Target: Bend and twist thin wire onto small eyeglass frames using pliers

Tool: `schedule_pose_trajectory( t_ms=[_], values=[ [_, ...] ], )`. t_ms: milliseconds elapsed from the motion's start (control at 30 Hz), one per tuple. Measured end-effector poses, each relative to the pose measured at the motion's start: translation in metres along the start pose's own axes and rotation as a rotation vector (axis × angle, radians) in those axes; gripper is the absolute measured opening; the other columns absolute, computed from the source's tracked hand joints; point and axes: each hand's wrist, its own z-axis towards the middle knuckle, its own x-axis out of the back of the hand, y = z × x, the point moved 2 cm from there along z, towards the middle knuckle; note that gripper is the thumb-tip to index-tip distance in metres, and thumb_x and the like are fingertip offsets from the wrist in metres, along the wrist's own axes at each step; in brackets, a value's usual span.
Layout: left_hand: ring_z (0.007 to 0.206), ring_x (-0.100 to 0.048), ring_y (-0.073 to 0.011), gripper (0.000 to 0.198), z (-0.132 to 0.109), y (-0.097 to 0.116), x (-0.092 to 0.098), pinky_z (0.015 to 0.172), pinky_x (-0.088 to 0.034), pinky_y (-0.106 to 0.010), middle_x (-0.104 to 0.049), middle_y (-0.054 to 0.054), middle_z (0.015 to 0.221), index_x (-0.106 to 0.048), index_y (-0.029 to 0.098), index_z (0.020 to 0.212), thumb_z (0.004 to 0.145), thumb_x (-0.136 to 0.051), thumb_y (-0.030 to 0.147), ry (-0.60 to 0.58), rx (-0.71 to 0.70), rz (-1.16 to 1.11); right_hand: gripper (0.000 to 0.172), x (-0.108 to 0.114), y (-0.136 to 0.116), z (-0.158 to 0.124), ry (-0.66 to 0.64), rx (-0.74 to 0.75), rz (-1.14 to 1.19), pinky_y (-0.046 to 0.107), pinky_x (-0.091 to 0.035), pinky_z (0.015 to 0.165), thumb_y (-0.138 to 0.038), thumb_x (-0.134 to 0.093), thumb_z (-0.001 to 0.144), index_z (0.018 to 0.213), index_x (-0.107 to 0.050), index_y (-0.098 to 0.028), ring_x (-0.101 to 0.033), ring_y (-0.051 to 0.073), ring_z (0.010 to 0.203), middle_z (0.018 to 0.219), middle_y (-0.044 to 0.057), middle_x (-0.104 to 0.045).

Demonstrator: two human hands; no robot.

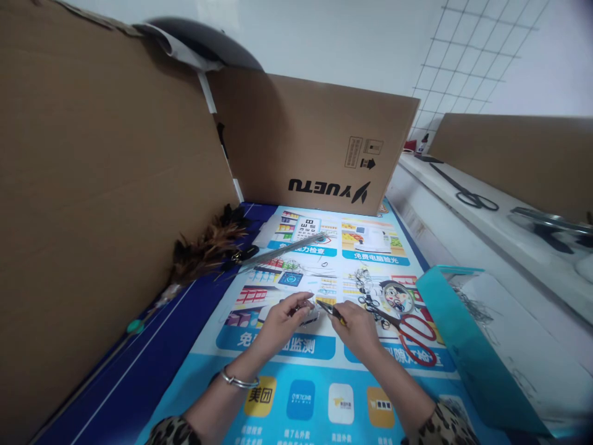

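My left hand (285,321) is closed in a pinch on a small thin piece (309,317) just above the printed poster (319,371); a bangle sits on its wrist. A few centimetres to the right, my right hand (356,327) is closed around small pliers (330,309) with yellow-and-black grips, their jaws pointing left at the left hand's fingertips. A small pile of thin dark wire pieces (368,290) lies just behind the right hand. Red-handled scissors (417,337) lie on the poster right of that hand.
Cardboard panels (92,204) wall the left and the back (315,142). A feather duster (208,247) and long grey scissors (278,250) lie at the back left. A teal-rimmed white box (458,346) stands right. Black scissors (472,198) lie on the neighbouring white bench.
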Motion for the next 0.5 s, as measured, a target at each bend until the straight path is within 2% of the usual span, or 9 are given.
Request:
schedule_pose_trajectory(
  t_ms=[333,500],
  values=[
    [0.087,-0.06,-0.0197,0.033,-0.0012,0.0044,-0.0013,0.076,-0.048,-0.03,-0.065,-0.007,0.094,-0.056,0.017,0.111,0.079,-0.052,0.027,0.036,-0.009,0.049,0.017,0.0005,-0.0043,-0.0006,-0.017,0.005,0.022,0.02,-0.032,0.057,-0.032,-0.044,0.084,0.089,-0.057,-0.022,-0.053,0.015,0.072,0.077,0.003,-0.057],
    [0.092,-0.059,-0.0205,0.033,-0.002,0.004,-0.0007,0.082,-0.046,-0.031,-0.064,-0.007,0.101,-0.057,0.019,0.111,0.079,-0.052,0.025,0.085,-0.08,0.21,0.017,-0.0018,-0.0044,0.0,-0.06,-0.043,0.093,0.02,-0.028,0.051,-0.034,-0.046,0.083,0.076,-0.055,-0.021,-0.05,0.012,0.062,0.07,0.0,-0.054]
  ],
)
